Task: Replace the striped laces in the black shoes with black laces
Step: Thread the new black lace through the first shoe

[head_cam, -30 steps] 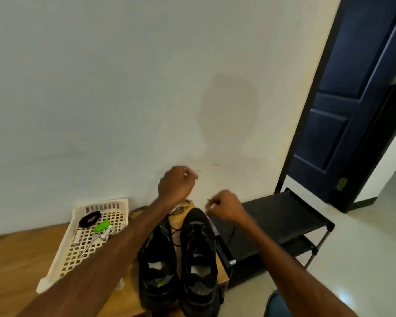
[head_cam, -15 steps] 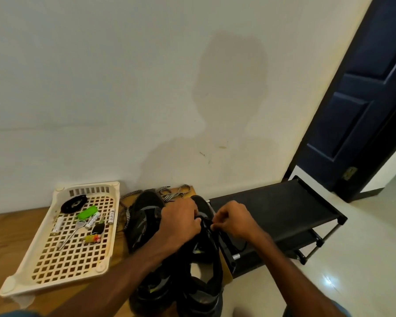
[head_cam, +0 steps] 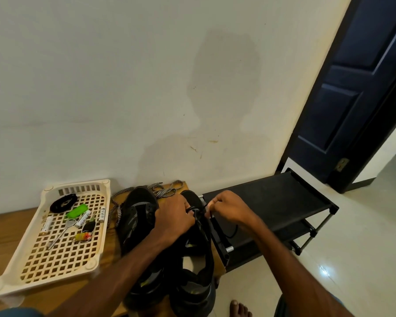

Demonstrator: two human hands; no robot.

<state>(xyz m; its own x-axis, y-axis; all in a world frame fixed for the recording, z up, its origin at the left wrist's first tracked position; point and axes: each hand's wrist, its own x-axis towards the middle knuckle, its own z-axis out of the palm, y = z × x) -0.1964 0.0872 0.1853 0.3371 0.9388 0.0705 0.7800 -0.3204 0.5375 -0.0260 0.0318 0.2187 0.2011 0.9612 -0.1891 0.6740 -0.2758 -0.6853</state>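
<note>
Two black shoes stand side by side on a wooden bench, the left shoe [head_cam: 137,216] and the right shoe [head_cam: 196,266]. My left hand [head_cam: 173,217] and my right hand [head_cam: 226,205] meet over the front of the right shoe, each pinching a black lace [head_cam: 196,212] near the eyelets. A loop of black lace hangs down the shoe's right side. Striped black-and-white laces [head_cam: 165,191] lie loose on the bench behind the shoes, against the wall.
A cream perforated plastic tray [head_cam: 55,266] sits left of the shoes holding a coiled black lace [head_cam: 63,202], a green item, batteries and small tools. A black shoe rack [head_cam: 272,202] stands right of the bench. A dark blue door is open at far right.
A second ago both hands were raised above the shoes, pulling lace ends upward. They have come down onto the front of the right shoe, and the view has tilted downward.
</note>
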